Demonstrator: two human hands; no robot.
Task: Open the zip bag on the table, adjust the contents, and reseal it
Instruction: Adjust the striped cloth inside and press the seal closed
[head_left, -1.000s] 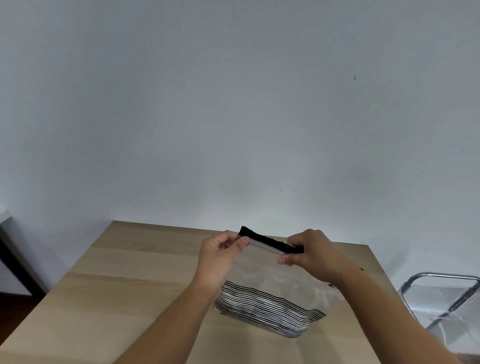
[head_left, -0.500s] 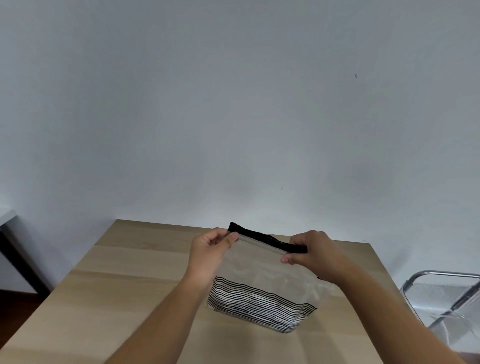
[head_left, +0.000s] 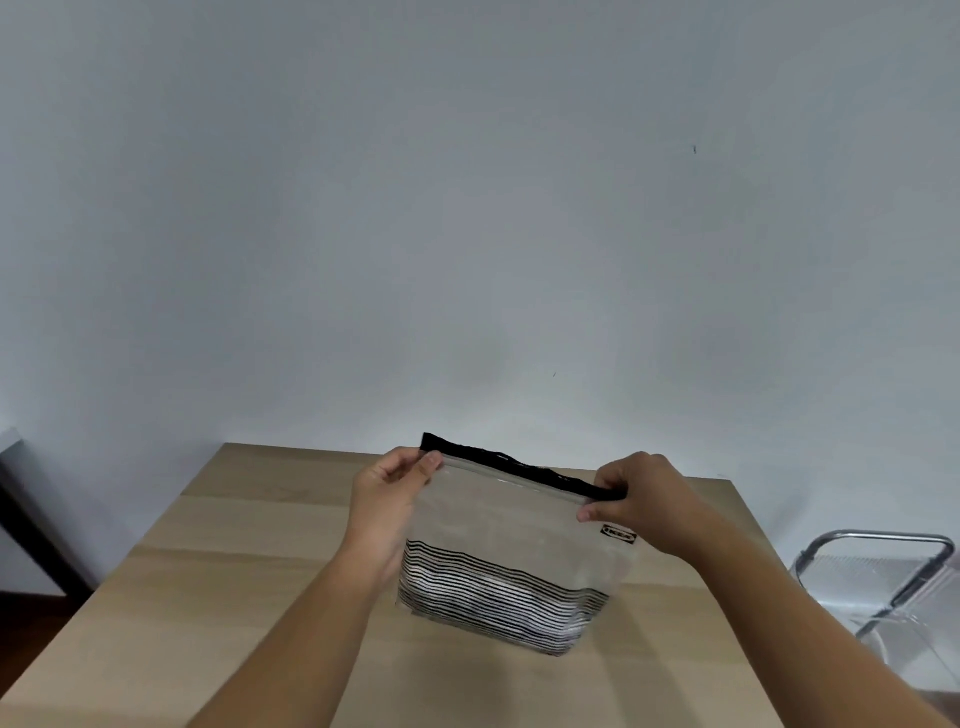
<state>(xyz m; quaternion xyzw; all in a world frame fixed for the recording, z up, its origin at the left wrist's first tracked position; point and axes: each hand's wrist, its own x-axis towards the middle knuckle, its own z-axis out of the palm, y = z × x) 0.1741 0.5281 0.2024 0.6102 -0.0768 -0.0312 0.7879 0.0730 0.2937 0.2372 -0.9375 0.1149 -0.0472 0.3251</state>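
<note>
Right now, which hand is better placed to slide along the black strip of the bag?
Probably the right hand: it pinches the black strip at its right end, while the left hand steadies the left corner of the bag.

Table (head_left: 218, 561) bare at left of frame and along the near edge; open passage there. Zip bag (head_left: 498, 561) stands upright at centre, blocking the middle, with left hand (head_left: 387, 499) and right hand (head_left: 641, 499) pinching its top corners. Wall close behind the far edge. Metal chair (head_left: 878, 582) at lower right, off the table.
</note>
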